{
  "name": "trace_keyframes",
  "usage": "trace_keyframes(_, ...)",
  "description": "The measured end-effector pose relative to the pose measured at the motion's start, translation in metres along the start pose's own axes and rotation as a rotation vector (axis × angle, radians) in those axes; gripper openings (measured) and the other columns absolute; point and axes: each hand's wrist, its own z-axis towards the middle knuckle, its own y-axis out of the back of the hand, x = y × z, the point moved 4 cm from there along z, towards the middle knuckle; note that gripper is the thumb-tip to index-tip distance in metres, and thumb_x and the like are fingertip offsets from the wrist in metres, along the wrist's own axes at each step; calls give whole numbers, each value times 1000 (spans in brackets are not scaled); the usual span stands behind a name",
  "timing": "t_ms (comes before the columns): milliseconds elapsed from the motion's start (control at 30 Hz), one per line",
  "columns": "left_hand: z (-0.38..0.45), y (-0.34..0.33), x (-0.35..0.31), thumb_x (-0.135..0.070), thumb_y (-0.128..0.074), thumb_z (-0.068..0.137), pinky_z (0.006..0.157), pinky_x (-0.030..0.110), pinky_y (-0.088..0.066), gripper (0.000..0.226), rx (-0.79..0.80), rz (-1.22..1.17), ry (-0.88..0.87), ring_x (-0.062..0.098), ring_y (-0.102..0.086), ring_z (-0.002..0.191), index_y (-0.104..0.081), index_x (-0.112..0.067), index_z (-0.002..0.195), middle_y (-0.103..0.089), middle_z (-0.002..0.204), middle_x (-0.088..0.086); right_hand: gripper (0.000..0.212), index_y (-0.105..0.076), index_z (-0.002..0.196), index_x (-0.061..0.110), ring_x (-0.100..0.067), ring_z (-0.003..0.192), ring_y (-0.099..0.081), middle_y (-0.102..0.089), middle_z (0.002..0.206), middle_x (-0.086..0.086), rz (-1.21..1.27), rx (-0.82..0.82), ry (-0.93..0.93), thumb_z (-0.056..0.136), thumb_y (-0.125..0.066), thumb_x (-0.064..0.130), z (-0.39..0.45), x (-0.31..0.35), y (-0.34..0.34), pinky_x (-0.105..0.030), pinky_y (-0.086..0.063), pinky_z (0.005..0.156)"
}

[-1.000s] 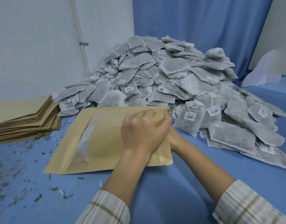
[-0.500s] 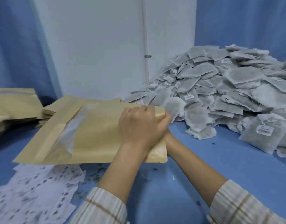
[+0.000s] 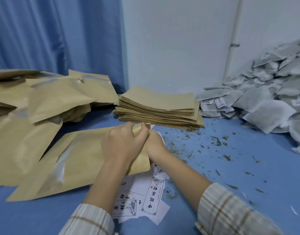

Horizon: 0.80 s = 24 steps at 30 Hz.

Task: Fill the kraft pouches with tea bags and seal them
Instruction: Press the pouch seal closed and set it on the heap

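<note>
A kraft pouch [image 3: 81, 160] with a clear window strip lies slanted above the blue table, its right end lifted. My left hand [image 3: 119, 146] grips that end from above, fingers curled over the edge. My right hand [image 3: 154, 143] holds the same end from the other side, mostly hidden behind the left hand. A heap of grey tea bags [image 3: 271, 92] lies at the far right. A flat stack of empty kraft pouches [image 3: 157, 106] sits behind my hands.
Several filled kraft pouches [image 3: 44, 99] are piled at the left. White printed label sheets [image 3: 145, 197] lie under my forearms. Loose tea leaf bits [image 3: 217, 141] are scattered over the blue table [image 3: 247, 167]. A white wall and blue curtain stand behind.
The pouch, held in both hands, has travelled left, away from the tea bag heap. It is now beside the pile of filled pouches and over the label sheets.
</note>
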Motion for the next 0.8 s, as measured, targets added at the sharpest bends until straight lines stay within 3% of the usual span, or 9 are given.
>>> trace_keyframes(133, 5, -5, 4, -55, -46, 86, 61, 31, -35, 45, -30, 53, 64, 31, -59, 78, -70, -17, 83, -66, 74, 6, 25, -69, 94, 27, -9, 73, -56, -66, 80, 12, -54, -147, -10, 90, -49, 13, 1, -16, 44, -16, -42, 61)
trace_keyframes(267, 12, -8, 12, -59, -42, 87, 60, 28, -30, 48, 1, 68, 124, 26, -56, 80, -71, -21, 89, -65, 76, 4, 28, -64, 117, 25, -9, 93, -59, -64, 102, 12, -403, -30, -58, 91, -54, 32, 1, -44, 79, -26, -42, 89)
trace_keyframes(300, 12, -9, 12, -59, -42, 87, 60, 28, -29, 48, 9, 74, 120, 26, -55, 79, -71, -22, 90, -65, 76, 3, 37, -59, 126, 23, -13, 110, -54, -61, 118, 7, -538, 26, -30, 91, -54, 38, 2, -49, 79, -29, -35, 98)
trace_keyframes(367, 9, -9, 11, -59, -43, 87, 60, 28, -30, 47, 11, 72, 120, 25, -54, 78, -72, -21, 90, -65, 75, 3, 53, -44, 138, 28, -18, 136, -29, -39, 146, 3, -718, 138, 16, 90, -51, 49, 3, -55, 69, -36, -18, 112)
trace_keyframes(467, 9, -6, 14, -57, -46, 87, 60, 28, -31, 45, -6, 55, 133, 26, -55, 77, -72, -20, 89, -64, 72, 3, 56, -39, 138, 42, -16, 141, -10, -20, 154, 11, -691, 206, 38, 86, -46, 61, 4, -54, 52, -45, -10, 115)
trace_keyframes(567, 9, -7, 15, -56, -46, 87, 61, 28, -31, 44, 4, 48, 130, 29, -58, 82, -73, -22, 91, -66, 75, 4, 57, -48, 130, 43, -13, 134, -16, -29, 147, 13, -674, 200, 109, 78, -51, 69, 0, -51, 44, -41, -14, 107)
trace_keyframes(667, 7, -8, 14, -57, -45, 87, 62, 28, -30, 45, 28, 61, 129, 29, -58, 84, -72, -22, 93, -66, 78, 5, 55, -55, 126, 36, -14, 123, -28, -43, 132, 11, -741, 160, 190, 77, -59, 63, -6, -48, 43, -36, -22, 101)
trace_keyframes(733, 7, -8, 14, -57, -45, 87, 62, 28, -31, 46, 34, 61, 138, 30, -57, 84, -72, -20, 90, -65, 77, 5, 49, -59, 121, 30, -14, 114, -33, -50, 111, 13, -710, 141, 205, 78, -64, 54, -6, -48, 44, -32, -28, 97)
trace_keyframes(800, 8, -6, 15, -56, -46, 87, 62, 29, -30, 46, 30, 48, 145, 31, -57, 83, -71, -18, 88, -65, 76, 7, 40, -64, 110, 24, -10, 99, -40, -46, 89, 16, -631, 117, 186, 77, -69, 46, -5, -47, 46, -19, -33, 85)
